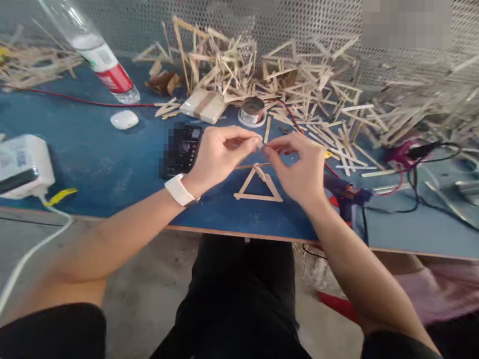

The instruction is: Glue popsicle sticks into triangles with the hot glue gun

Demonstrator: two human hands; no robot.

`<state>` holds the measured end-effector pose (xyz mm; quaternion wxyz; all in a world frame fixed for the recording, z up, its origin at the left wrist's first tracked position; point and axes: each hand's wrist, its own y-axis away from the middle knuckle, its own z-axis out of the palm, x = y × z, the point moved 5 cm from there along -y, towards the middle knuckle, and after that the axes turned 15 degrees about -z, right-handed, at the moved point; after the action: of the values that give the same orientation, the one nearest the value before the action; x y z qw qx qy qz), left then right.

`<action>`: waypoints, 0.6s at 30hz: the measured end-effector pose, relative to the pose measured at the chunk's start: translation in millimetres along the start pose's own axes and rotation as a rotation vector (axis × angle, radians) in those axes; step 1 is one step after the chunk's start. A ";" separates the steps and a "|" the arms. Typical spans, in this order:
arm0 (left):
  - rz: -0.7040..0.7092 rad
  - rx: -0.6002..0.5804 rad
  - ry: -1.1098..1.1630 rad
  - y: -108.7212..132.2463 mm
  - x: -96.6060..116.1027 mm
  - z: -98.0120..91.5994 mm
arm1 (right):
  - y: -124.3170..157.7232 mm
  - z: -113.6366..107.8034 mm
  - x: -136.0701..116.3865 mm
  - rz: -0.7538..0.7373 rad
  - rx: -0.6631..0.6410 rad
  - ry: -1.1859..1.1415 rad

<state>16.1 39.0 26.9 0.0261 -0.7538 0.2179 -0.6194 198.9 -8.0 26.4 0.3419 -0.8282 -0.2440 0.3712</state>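
My left hand point(228, 152) and my right hand point(295, 164) meet fingertip to fingertip above the blue table. Both are closed in a pinch around a small pale bit point(260, 143), too small to name. On the table just below them lies a triangle of wooden craft sticks point(258, 197), with another stick point(245, 167) by its top corner. A white band point(180, 190) circles my left wrist. Right of my right hand, partly hidden by that forearm, rests a blue and orange tool, apparently a glue gun point(346, 192).
A heap of stick frames and loose sticks point(299, 75) fills the back. A plastic bottle point(116, 80), white mouse point(124, 119), phone point(183, 149), round tin point(252, 110) and wrapped stick pack point(204, 104) stand around. Cables point(413, 184) run at right; a white box point(28, 164) sits far left.
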 end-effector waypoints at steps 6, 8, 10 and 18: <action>0.005 0.018 -0.014 0.3 0.5 -0.5 | 2.7 -3.2 -4.6 0.006 -0.008 0.030; -0.002 0.027 -0.023 0.1 0.0 -0.6 | 2.4 -4.0 -5.3 0.005 -0.012 0.043; -0.005 0.031 -0.021 -0.2 -0.3 -0.6 | 2.3 -4.8 -5.9 0.001 -0.013 0.052; -0.015 0.034 -0.014 0.1 -0.2 -0.8 | 3.0 -9.3 -9.6 -0.020 -0.009 0.079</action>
<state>15.3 39.1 26.9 0.0359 -0.7592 0.2016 -0.6178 200.9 -19.8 33.0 0.3512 -0.8413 -0.2400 0.3336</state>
